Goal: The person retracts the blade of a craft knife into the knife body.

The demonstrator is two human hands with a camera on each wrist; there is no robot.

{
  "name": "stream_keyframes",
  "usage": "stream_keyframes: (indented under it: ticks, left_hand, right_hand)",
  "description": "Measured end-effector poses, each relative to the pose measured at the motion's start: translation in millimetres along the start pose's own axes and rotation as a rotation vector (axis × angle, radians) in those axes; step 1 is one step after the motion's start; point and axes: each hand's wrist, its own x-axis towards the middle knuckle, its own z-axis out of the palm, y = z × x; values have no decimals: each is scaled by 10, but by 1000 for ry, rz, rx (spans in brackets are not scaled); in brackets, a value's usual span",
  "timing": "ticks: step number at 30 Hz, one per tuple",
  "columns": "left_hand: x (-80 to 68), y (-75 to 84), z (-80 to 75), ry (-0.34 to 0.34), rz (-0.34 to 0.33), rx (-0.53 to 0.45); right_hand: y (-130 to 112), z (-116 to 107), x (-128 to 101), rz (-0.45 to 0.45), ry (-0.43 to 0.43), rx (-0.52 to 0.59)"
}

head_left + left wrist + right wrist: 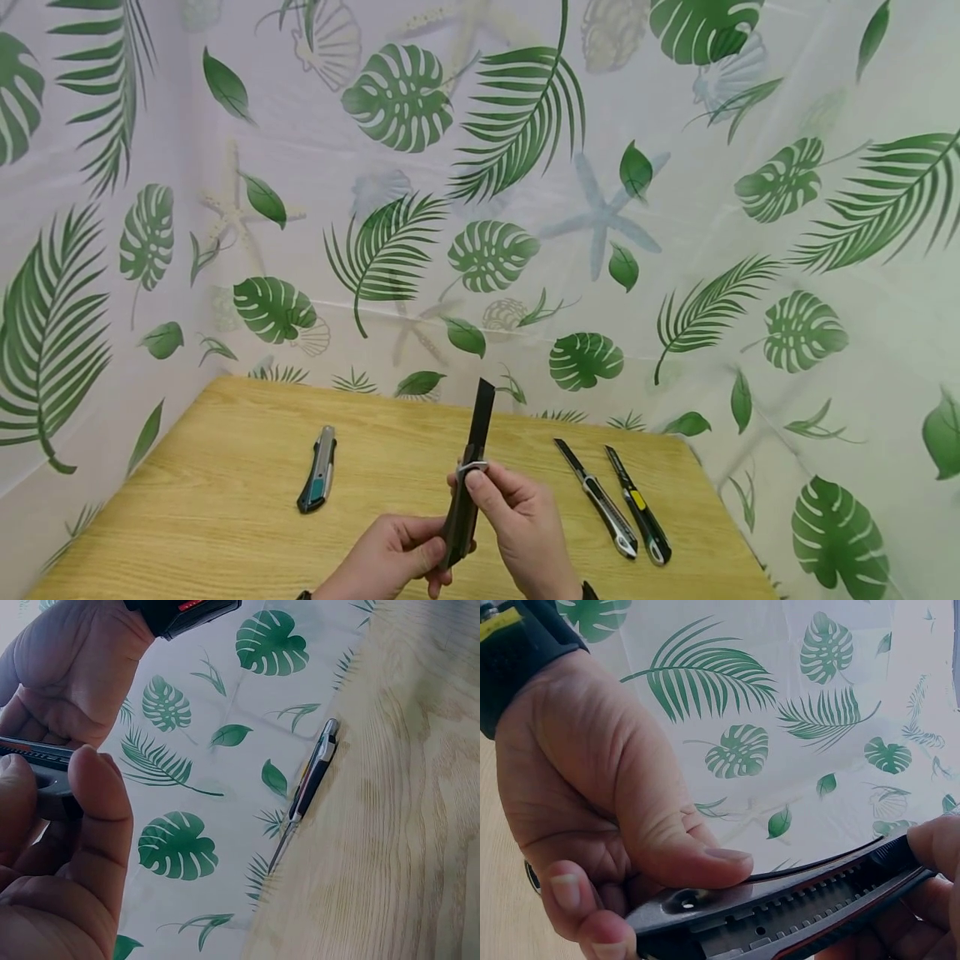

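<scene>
A dark utility knife point(455, 537) is held upright above the table, its black blade point(482, 412) extended and pointing up. My left hand point(393, 554) grips the lower end of the handle between thumb and fingers. In the right wrist view that hand point(615, 772) has its thumb beside a small hole in the metal handle point(712, 900). Near the blade end, my right hand point(525, 521) pinches the knife. Its thumb lies by the black ribbed slider point(892, 855). Only the grey handle end point(56, 799) shows clearly between the left fingers in the left wrist view.
On the wooden table point(225, 483), a grey-and-teal utility knife point(318, 471) lies to the left. Two more lie at the right with blades out: a silver-and-black one point(603, 508) and a black one with a yellow slider point(645, 512). A leaf-patterned sheet point(510, 333) hangs behind and at the sides.
</scene>
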Motion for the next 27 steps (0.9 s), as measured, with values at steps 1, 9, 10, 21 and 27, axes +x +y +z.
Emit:
stream_keyframes:
  ticks: [1, 9, 10, 21, 27]
  left_hand:
    - [2, -1, -3, -1, 1, 2]
    - [-1, 7, -11, 12, 9, 4]
    - [-1, 8, -13, 14, 9, 4]
    - [-18, -2, -4, 60, -14, -37]
    - [-36, -16, -5, 38, 17, -69]
  right_hand:
    - [2, -3, 2, 1, -5, 2]
    - [10, -34, 27, 23, -57, 9]
    - [9, -36, 28, 24, -64, 11]
    - [26, -47, 39, 42, -120, 41]
    - [32, -57, 42, 42, -148, 30]
